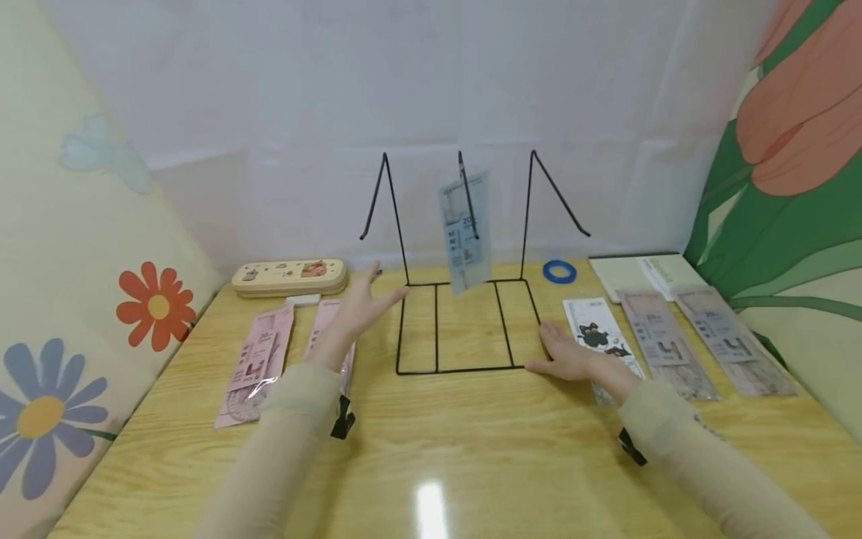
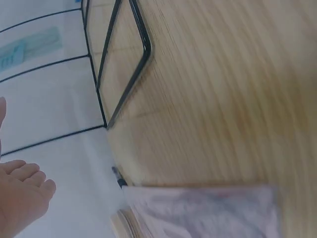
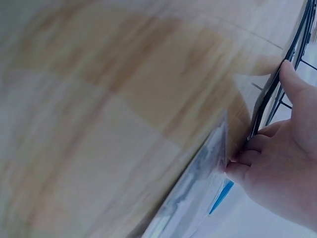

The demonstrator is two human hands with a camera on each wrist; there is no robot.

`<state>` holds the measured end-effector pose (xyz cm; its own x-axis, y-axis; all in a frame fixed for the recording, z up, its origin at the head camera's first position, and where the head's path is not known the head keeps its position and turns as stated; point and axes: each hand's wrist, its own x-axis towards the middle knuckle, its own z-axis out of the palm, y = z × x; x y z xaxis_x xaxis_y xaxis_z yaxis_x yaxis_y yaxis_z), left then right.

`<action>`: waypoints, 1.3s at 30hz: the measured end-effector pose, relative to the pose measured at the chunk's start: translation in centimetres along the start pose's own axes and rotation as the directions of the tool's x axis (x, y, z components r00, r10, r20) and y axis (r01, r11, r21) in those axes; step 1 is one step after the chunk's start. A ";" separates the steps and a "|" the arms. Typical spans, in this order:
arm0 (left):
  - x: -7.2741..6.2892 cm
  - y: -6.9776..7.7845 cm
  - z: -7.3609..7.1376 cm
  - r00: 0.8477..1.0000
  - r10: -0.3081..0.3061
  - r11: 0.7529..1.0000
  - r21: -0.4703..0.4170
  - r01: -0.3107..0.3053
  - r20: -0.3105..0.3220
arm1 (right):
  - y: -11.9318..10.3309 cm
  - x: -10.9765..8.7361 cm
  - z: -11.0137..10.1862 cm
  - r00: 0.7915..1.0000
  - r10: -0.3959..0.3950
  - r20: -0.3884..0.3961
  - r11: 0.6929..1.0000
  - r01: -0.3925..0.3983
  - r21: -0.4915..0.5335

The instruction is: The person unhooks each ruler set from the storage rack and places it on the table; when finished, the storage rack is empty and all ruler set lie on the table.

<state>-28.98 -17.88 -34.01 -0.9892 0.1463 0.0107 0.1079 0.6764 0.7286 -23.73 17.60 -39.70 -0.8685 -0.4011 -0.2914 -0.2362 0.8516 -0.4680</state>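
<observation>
A black wire display rack stands mid-table, with three hooked arms rising from its back. On the middle arm hangs a light blue flat packet. My left hand is raised beside the rack's left side, fingers and thumb spread, holding nothing; the left wrist view shows this hand apart from the wire. At the front right corner, my right hand rests against the rack. In the right wrist view, the thumb and loosely bent fingers of that hand touch the wire frame.
Pink packets lie at left, below a cream pencil case and a white eraser. To the right are a black-cat packet, two mauve packets, a blue tape ring and a pale notebook.
</observation>
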 end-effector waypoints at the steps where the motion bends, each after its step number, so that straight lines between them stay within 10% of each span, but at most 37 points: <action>1: 0.3 0.3 0.4 1.000 0.007 1.000 0.001 -0.007 0.003 | 0.0 0.1 0.0 1.000 0.001 0.001 1.000 -0.001 -0.002; 9: 2.0 2.7 4.1 0.998 0.060 0.991 -0.115 -0.062 -0.025 | 0.1 0.0 -0.1 1.000 -0.006 -0.006 1.000 0.006 -0.016; 24: 5.3 6.5 9.2 0.988 0.113 0.895 -0.423 -0.146 -0.101 | 0.1 0.1 0.0 1.000 -0.005 -0.007 1.000 0.005 -0.008; 39: 2.8 6.0 9.0 0.977 0.190 0.917 -0.338 -0.210 -0.092 | 0.0 0.0 0.0 1.000 0.006 0.002 1.000 -0.006 -0.009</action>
<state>-30.26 -6.94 -35.75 -0.9554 0.2053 0.2121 0.2735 0.3458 0.8975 -23.75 17.59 -39.68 -0.8688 -0.3970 -0.2961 -0.2352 0.8569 -0.4587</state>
